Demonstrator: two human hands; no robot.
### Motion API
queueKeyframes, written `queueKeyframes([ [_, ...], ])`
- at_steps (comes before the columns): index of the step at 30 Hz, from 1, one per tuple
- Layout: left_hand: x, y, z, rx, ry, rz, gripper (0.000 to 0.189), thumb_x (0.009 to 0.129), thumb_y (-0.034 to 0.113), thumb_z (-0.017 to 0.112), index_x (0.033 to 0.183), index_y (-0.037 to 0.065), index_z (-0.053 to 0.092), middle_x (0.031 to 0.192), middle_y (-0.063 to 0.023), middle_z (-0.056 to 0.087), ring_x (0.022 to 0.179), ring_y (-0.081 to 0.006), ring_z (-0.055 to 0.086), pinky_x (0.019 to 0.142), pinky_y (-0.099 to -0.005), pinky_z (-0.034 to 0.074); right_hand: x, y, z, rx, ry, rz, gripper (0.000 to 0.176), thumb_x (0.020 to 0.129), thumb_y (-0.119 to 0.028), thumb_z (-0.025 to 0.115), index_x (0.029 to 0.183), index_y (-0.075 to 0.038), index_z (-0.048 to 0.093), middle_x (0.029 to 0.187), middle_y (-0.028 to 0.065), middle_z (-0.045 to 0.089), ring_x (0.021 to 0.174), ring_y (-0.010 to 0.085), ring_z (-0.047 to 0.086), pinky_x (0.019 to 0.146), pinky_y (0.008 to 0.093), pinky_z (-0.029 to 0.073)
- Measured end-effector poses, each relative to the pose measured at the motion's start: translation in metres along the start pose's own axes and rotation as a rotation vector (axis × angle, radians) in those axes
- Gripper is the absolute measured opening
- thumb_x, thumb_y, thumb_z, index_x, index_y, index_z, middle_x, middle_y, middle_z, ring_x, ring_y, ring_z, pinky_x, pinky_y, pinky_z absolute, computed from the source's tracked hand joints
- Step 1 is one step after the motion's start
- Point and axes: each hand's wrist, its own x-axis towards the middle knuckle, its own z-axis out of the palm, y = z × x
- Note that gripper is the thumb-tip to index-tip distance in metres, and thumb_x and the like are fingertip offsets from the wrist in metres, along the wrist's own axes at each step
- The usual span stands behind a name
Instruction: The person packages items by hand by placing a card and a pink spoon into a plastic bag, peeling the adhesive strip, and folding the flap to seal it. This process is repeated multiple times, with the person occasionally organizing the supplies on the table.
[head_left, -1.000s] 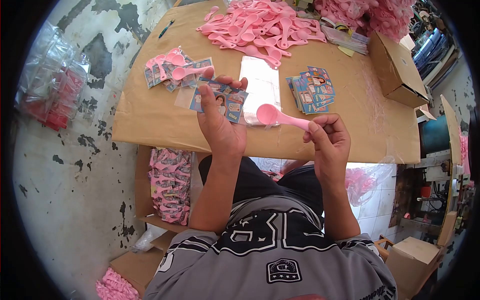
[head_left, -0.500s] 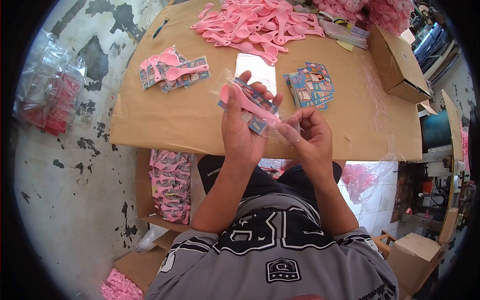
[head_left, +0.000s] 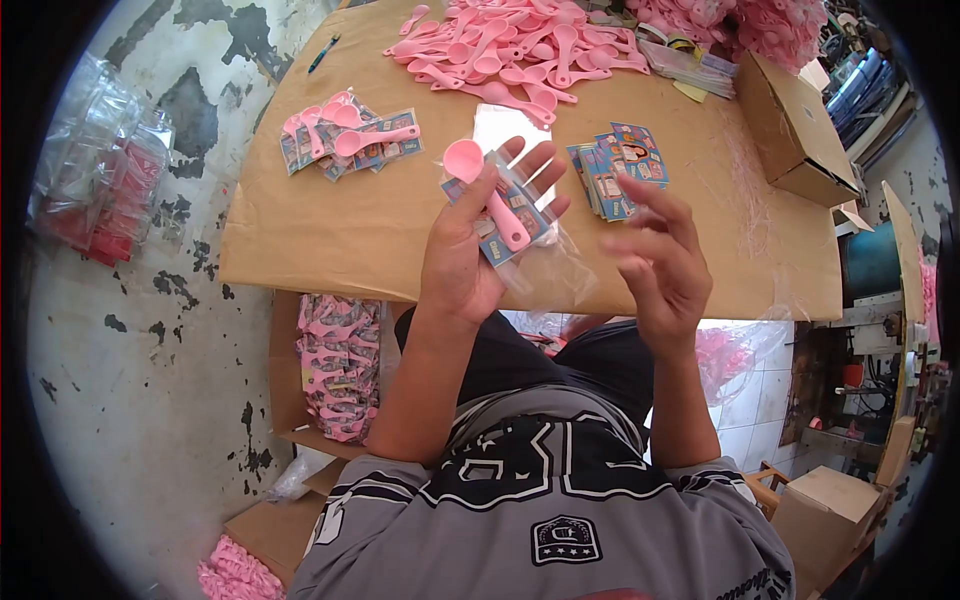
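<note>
In my left hand (head_left: pixel 462 255) lies a pink measuring spoon (head_left: pixel 508 222) with a blue printed card (head_left: pixel 494 248), inside a clear plastic bag (head_left: pixel 550 275). My thumb presses over the spoon's neck, and the bag's loose end hangs to the right. Apart from the bag, my right hand (head_left: pixel 665 265) is raised with its fingers spread and slightly blurred, holding nothing. Beyond it a stack of printed cards (head_left: pixel 625 170) sits on the table. Several packed spoons with cards (head_left: pixel 350 140) are piled to the left. Partly behind my left hand is a white shiny sheet (head_left: pixel 510 130).
A large heap of loose pink spoons (head_left: pixel 520 50) covers the back of the brown-topped table (head_left: pixel 330 240). At right stands a cardboard box (head_left: pixel 795 130). Below the table's left side, a carton holds packed spoons (head_left: pixel 340 370). A pen (head_left: pixel 323 54) lies far left.
My right hand has let go of the bag's end and moved right, its fingers opening. In my left hand, the packed spoon has turned more upright and the bag's end hangs loose.
</note>
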Motion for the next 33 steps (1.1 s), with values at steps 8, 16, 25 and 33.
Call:
queueKeyframes([
  [8,-0.009,-0.011,0.004,0.052,-0.034,-0.21,0.055,0.111,0.032,0.051,0.153,-0.001,0.042,0.146,-0.0215,0.057,0.137,-0.0317,0.056,0.116,-0.0475,0.046,0.028,-0.007,0.022,-0.402,-0.155,-0.302,0.041,0.074,-0.015,0.081,0.114,-0.022,0.081,0.15,0.0084,0.06,0.139,0.0337,0.048,0.11,0.0446,0.046],
  [16,-0.013,0.011,0.0,0.528,-0.154,0.013,0.065,0.108,0.035,0.059,0.155,-0.005,0.038,0.144,-0.0201,0.06,0.128,-0.025,0.063,0.104,-0.0428,0.057,0.032,-0.011,0.018,0.197,-0.019,0.309,0.053,0.092,-0.005,0.078,0.142,-0.004,0.058,0.093,0.0053,0.073,0.085,0.0076,0.062,0.075,0.0229,0.046],
  [25,-0.026,0.0,0.009,0.797,0.088,0.0,0.053,0.103,0.016,0.067,0.153,0.009,0.052,0.094,-0.0035,0.075,0.077,-0.0052,0.068,0.059,-0.0226,0.06,0.025,0.001,0.024,-0.122,0.155,0.23,0.052,0.089,-0.005,0.08,0.137,-0.007,0.059,0.09,0.0036,0.068,0.076,0.0106,0.059,0.069,0.0261,0.046],
  [33,-0.032,-0.008,0.006,1.042,-0.045,0.112,0.068,0.103,0.006,0.067,0.164,0.011,0.038,0.083,-0.0004,0.068,0.064,-0.0008,0.055,0.056,-0.0183,0.043,0.048,-0.003,0.034,-0.609,0.136,-0.255,0.029,0.078,-0.002,0.081,0.106,-0.009,0.076,0.113,0.0071,0.067,0.097,0.0261,0.062,0.078,0.0369,0.053],
])
